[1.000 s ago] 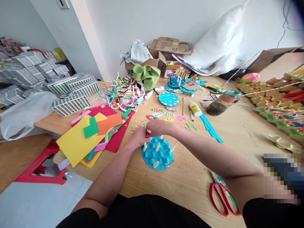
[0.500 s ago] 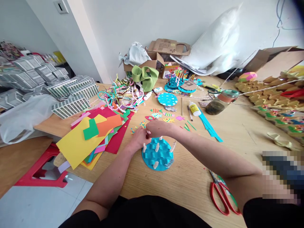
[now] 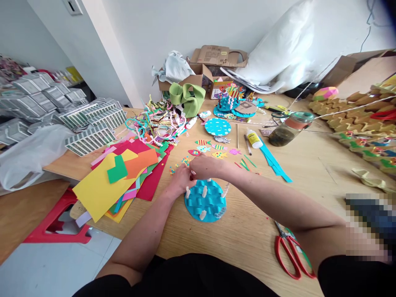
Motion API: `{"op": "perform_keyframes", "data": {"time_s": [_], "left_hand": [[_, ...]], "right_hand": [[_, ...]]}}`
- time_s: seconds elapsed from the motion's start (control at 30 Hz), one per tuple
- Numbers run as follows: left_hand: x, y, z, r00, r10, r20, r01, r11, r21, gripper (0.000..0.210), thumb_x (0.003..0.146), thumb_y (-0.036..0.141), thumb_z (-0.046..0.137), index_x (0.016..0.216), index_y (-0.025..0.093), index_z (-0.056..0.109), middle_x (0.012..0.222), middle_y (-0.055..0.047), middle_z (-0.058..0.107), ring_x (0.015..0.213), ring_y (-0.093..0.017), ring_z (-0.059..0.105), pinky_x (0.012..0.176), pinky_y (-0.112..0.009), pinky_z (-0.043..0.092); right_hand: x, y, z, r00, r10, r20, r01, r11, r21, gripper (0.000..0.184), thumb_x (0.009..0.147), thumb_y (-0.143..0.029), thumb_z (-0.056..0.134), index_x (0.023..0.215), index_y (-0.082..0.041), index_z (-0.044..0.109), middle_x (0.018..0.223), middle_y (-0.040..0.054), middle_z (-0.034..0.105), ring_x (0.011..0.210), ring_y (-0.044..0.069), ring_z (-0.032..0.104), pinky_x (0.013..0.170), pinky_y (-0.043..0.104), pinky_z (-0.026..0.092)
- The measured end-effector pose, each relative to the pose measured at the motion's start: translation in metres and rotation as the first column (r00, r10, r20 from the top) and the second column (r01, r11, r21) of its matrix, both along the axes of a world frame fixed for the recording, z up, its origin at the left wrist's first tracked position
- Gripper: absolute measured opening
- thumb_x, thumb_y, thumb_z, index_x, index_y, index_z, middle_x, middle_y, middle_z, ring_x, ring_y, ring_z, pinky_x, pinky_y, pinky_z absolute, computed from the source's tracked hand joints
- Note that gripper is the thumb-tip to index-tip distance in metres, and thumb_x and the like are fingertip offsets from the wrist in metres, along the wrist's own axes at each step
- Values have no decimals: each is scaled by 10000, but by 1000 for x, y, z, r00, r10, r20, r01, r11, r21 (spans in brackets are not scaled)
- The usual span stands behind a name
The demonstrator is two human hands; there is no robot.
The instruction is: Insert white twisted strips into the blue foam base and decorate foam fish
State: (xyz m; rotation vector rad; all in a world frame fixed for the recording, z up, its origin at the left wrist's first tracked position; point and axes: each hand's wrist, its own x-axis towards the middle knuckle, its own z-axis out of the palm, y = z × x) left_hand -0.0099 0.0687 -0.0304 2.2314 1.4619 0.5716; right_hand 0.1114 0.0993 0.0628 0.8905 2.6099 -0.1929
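Observation:
A round blue paper disc (image 3: pixel 213 202) lies on the table, with curled blue paper strips across it and several short white fuzzy pieces standing up on it. At its far left edge my left hand (image 3: pixel 182 180) is closed in a pinch, its fingertips against those of my right hand. My right hand (image 3: pixel 204 166) reaches in from the right, also closed, its back covering the disc's far edge. Whatever the fingers hold is hidden. Just beyond the hands lie decorated paper fish (image 3: pixel 219 155) and small coloured paper bits (image 3: pixel 186 160).
Coloured paper sheets (image 3: pixel 99 185) are piled at left. Red-handled scissors (image 3: pixel 287 255) lie near my right forearm. A glue bottle (image 3: pixel 254 139), blue strips (image 3: pixel 274 161) and a glass jar (image 3: pixel 289 131) are farther right. Tangled pipe cleaners (image 3: pixel 154 121) and a dotted blue disc (image 3: pixel 218 127) lie behind.
Both hands stay pinched together at the same edge of the disc, with barely any movement. The view has shifted slightly.

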Motion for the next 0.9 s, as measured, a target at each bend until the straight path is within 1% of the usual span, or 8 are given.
{"op": "perform_keyframes", "data": {"time_s": [0.2,0.27,0.43,0.5,0.57,0.67,0.77,0.9], "left_hand": [[-2,1,-4,1000,-6,-19,6,1000,10,158,644,171,622,510,198,543,596,-47,612,794,-238,564,689,-306,419],[-5,3,-9,999,-30,-12,30,999,25,180,668,188,619,502,196,551,596,-38,618,776,-222,564,698,-303,416],[-11,7,-17,999,-47,7,46,996,79,84,675,193,649,593,186,633,699,-23,664,777,-191,560,773,-306,413],[-12,7,-15,997,-74,9,73,995,73,88,684,219,662,604,184,648,700,-21,667,772,-189,566,799,-317,407],[-12,6,-13,995,-92,29,91,995,46,82,690,239,671,628,185,670,695,-18,673,758,-183,575,823,-326,399],[-13,5,-11,993,-105,57,104,994,14,76,690,255,685,657,187,692,723,-15,692,752,-173,584,849,-327,389],[-15,6,-12,993,-99,57,99,995,9,107,681,290,706,673,183,702,774,-25,705,794,-181,588,847,-319,390],[-16,6,-9,992,-106,67,105,994,17,146,682,333,716,693,188,707,770,-26,705,787,-181,594,845,-322,392]], "right_hand": [[-1,2,-4,999,36,6,-36,999,33,242,777,-204,547,901,-84,717,814,165,710,869,284,651,804,388,400],[-1,0,0,1000,22,10,-22,1000,12,236,768,-228,573,890,-87,718,822,160,711,859,276,651,773,359,410],[2,-2,14,1000,-8,11,8,999,-49,221,741,-271,627,853,-105,721,815,133,714,809,252,654,719,321,412],[8,0,21,998,-53,-28,51,997,-65,244,741,-302,642,895,-129,717,865,116,716,848,252,649,733,319,409],[18,3,28,986,-121,-112,113,990,-79,293,748,-361,649,952,-158,707,933,98,713,903,249,637,741,308,410],[39,7,35,938,-232,-258,204,970,-129,315,782,-420,615,959,-174,702,950,76,712,878,222,638,705,279,418],[61,7,35,880,-307,-363,254,949,-186,298,811,-423,574,927,-183,708,936,61,713,829,191,639,698,261,426],[81,0,29,809,-392,-438,337,920,-201,295,818,-416,552,911,-189,716,900,53,715,783,178,631,676,257,429]]}}
